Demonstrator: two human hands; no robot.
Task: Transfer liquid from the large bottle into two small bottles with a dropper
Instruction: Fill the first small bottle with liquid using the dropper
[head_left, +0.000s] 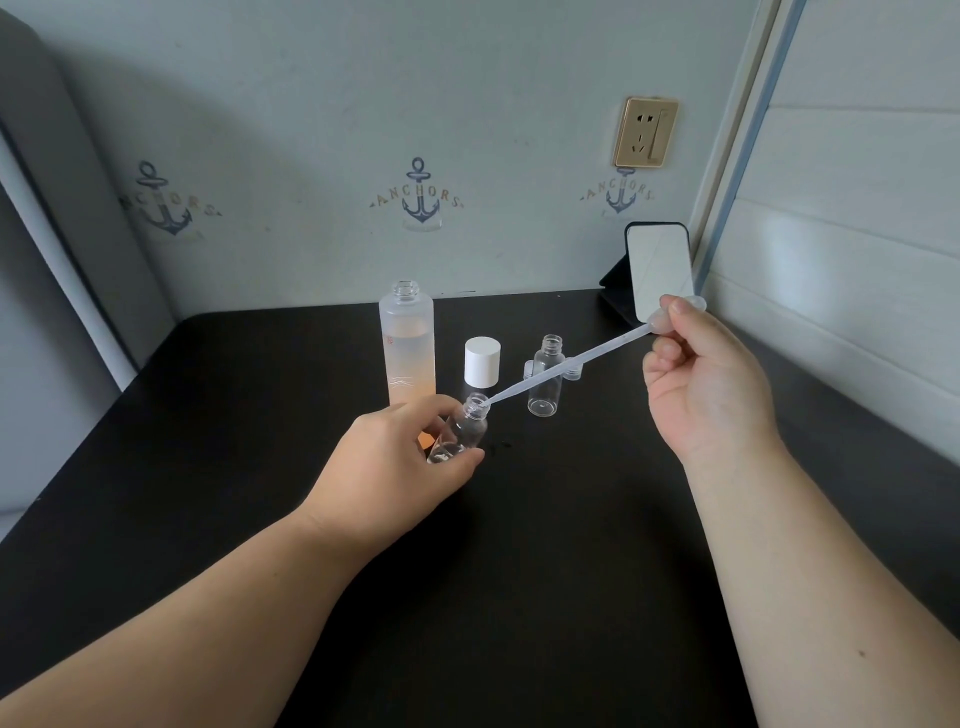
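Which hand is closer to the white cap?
Left. The left hand holds a small bottle just in front of the white cap; the right hand is farther off, right of it.

Place: a room in a home, most likely a bedroom or a child's room, not a lab or workshop.
Wall: pale blue wallpaper (322, 104) across the top of the frame, printed with anchor emblems (418, 197) and the word "ANCHORS".
Socket: a gold-framed household wall socket (645, 132) at upper right.
Table: a plain black table (519, 519) fills the lower half, pushed into the corner.
Left edge: a grey padded panel (47, 182), like a headboard or sofa back.
Right edge: white panelling (852, 208) beside a blue-edged frame.
Corner: a small mirror (661, 270) propped on a dark stand.
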